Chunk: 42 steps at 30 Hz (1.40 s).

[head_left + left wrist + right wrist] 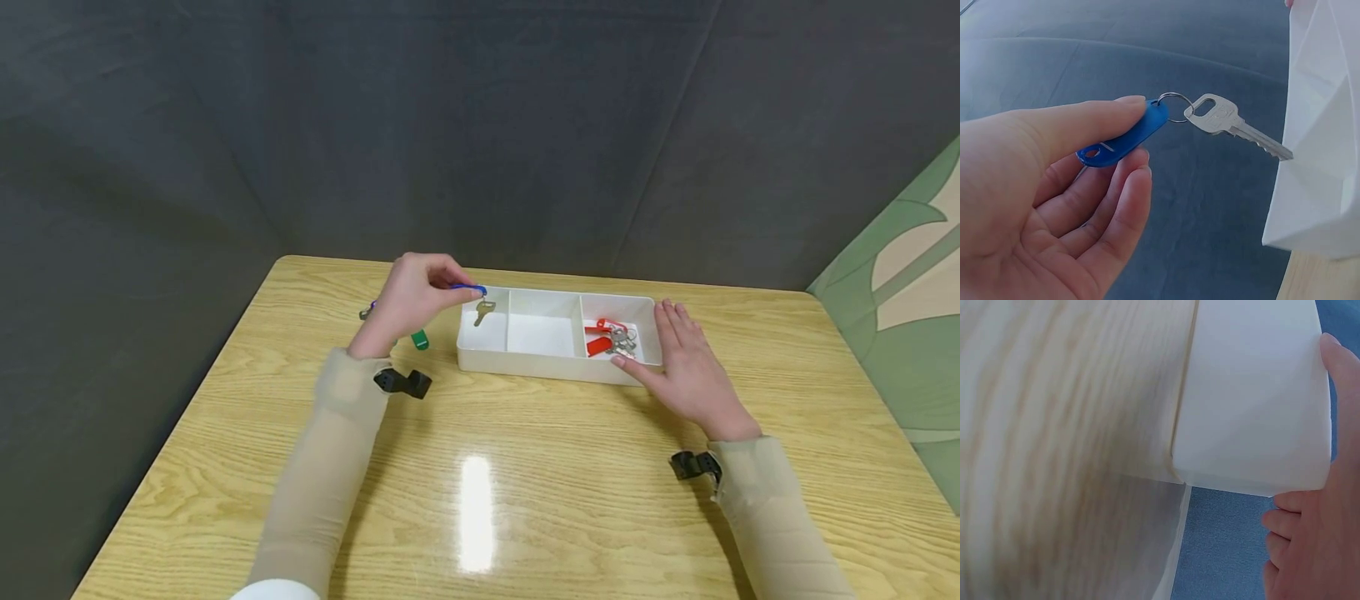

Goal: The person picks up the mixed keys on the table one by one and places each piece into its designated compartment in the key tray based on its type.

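L hand (420, 296) pinches blue tag (1138, 134) btwn thumb & fingers; key (484, 310) hangs off ring (1175, 94) to fingers' R, long axis slanting down, seemingly over L compartment of white box (525, 364). R hand (693, 375), fingers straight, touches box's R end, further from key.

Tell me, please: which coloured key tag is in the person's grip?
The blue tag, pinched in the left grip; the red tags lie in the white tray, and the green tag lies on the table.
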Motion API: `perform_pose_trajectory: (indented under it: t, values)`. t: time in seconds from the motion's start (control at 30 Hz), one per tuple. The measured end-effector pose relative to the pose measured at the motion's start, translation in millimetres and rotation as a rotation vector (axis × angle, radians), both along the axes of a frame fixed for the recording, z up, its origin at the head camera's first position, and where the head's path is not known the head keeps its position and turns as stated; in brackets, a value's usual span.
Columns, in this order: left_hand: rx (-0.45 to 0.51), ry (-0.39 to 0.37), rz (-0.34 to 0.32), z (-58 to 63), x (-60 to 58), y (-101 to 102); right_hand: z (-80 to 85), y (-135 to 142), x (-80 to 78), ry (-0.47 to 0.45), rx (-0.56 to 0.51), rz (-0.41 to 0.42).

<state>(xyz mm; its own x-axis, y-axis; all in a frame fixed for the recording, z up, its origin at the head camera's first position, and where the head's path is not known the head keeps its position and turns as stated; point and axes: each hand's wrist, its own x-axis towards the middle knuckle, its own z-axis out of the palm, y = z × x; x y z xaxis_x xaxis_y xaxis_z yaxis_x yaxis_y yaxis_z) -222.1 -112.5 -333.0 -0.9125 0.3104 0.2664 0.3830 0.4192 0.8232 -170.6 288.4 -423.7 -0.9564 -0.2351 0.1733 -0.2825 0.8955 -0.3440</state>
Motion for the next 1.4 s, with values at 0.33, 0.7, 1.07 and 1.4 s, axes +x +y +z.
perform_pose_trajectory:
  t: [0.33,0.7,1.07,1.4]
  values:
    - [0.028,-0.019,-0.032,5.3,-3.5,22,-0.4,-1,-0.5,0.004,-0.003,0.002]
    - [0.046,-0.021,-0.084,2.9,-8.3,54,-1.9,-1,-1.5,0.014,-0.009,0.007]
    - [0.074,-0.046,-0.14,-6.7,-15.1,87,-0.8,0,-2.1,0.015,-0.005,0.0]
    - [-0.036,-0.165,-0.011,-35.8,-21.5,102,-0.2,-1,0.3,-0.002,-0.007,-0.004]
